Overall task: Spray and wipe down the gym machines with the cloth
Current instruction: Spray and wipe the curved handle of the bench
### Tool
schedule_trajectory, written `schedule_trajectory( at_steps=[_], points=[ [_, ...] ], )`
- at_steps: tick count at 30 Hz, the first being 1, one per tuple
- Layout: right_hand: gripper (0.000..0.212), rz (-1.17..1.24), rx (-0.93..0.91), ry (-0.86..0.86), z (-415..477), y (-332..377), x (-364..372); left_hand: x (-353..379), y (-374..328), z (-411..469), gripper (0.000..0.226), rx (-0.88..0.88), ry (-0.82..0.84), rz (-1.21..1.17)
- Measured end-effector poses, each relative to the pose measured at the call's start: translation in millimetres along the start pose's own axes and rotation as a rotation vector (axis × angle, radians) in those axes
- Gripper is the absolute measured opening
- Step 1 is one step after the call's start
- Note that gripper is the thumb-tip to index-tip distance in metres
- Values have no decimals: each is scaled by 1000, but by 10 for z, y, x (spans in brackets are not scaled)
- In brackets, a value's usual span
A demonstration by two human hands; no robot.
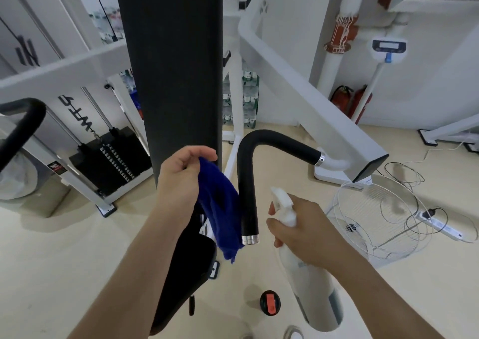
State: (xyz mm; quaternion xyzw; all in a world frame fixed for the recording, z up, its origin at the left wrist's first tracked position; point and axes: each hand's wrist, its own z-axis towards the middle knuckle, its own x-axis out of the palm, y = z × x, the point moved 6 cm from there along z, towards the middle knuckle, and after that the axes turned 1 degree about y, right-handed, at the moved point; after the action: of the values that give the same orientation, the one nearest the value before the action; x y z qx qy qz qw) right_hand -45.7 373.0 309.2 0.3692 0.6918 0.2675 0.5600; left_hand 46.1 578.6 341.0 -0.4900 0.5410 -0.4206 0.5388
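Diffuse indoor light, bright and even; wide-angle frame.

Light falls from overhead. The pale floor (64, 261) below the left grip (178, 180) carries only soft-edged, faint shadows. The white head of the spray bottle (283, 205) in the right grip (303, 227) is near blown out and slightly smeared. Small glint on the chrome collar (250, 239) between the grips. The black pad (176, 66) above the left grip reads flat, with little surface detail. The blue cloth (220, 203) in the left grip is saturated, its folds dark. The white beam (298, 92) above the right grip bows. Forearms stretch toward the bottom edge. Far corners are soft.
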Motion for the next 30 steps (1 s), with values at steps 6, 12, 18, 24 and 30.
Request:
schedule_trajectory(
  at_steps=[6,12,18,24,30],
  points=[
    [16,83,4,-105,153,120,-160,58,-454,255,37,74,-17,-185],
    [12,127,25,-124,227,131,-280,362,-1080,657,34,208,7,-247],
    [10,214,23,-147,314,142,-388,946,-1557,1040,36,280,130,-78],
    [20,367,149,-234,346,-188,-475,1081,-1863,767,34,299,414,-515],
    [17,382,163,-292,352,-336,-584,1257,-733,509,31,61,677,137]
  ],
)
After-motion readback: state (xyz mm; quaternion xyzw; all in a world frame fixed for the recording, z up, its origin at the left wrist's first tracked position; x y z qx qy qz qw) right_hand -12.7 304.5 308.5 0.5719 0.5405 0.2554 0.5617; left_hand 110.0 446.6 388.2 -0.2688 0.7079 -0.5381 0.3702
